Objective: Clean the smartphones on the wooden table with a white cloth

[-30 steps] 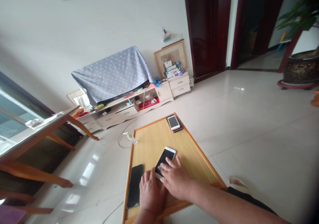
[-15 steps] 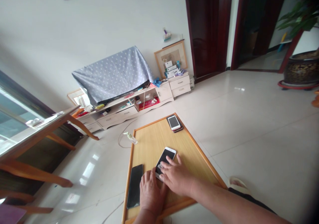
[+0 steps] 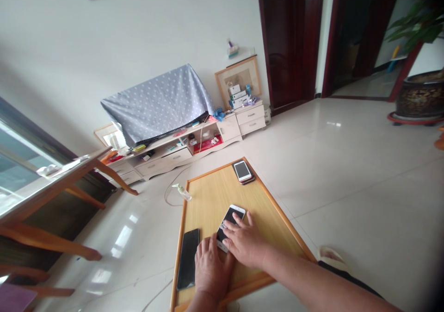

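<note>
Both hands on a white phone, right hand over its screen, left hand flat beside it

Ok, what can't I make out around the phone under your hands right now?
Head view:
- White phone: its near end is covered by the right hand and left hand; anything under the fingers is hidden.
- Stacked phones: the lower one is almost wholly under the upper.
- Small bottle: label too small to read.
- Table: near left corner cut off by the bottom edge.
</note>
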`<state>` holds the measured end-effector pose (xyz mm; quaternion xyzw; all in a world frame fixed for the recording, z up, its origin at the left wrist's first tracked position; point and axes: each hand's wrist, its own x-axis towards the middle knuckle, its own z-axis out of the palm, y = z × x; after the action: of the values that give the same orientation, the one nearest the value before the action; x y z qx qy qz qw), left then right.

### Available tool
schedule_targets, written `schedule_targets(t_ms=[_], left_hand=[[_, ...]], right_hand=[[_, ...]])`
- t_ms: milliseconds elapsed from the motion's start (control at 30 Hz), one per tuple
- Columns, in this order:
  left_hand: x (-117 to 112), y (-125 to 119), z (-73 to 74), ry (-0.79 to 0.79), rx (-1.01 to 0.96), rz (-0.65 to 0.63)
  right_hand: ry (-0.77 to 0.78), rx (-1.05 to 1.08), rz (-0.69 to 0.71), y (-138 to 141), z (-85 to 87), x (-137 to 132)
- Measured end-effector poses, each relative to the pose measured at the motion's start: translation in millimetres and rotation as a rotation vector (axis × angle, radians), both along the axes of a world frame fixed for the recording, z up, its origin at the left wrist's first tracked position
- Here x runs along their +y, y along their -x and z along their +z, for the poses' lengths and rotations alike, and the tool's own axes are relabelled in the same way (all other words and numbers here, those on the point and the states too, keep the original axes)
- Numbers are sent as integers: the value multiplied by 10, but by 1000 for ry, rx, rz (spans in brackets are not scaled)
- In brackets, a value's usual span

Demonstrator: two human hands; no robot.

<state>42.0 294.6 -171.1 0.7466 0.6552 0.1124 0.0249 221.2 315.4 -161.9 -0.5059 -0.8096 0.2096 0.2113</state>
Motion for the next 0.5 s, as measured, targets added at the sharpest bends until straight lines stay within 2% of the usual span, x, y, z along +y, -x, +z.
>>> schedule_targets(t_ms=[133, 367, 500], left_hand=[[-7, 7, -9, -7, -12, -3], [-9, 13, -28, -8, 2, 8], [-7, 7, -9, -7, -11, 6]], right_hand=[[1, -2, 49, 8, 15, -13], [23, -28, -127, -56, -29, 159], [-2, -28, -56, -22, 8, 112]])
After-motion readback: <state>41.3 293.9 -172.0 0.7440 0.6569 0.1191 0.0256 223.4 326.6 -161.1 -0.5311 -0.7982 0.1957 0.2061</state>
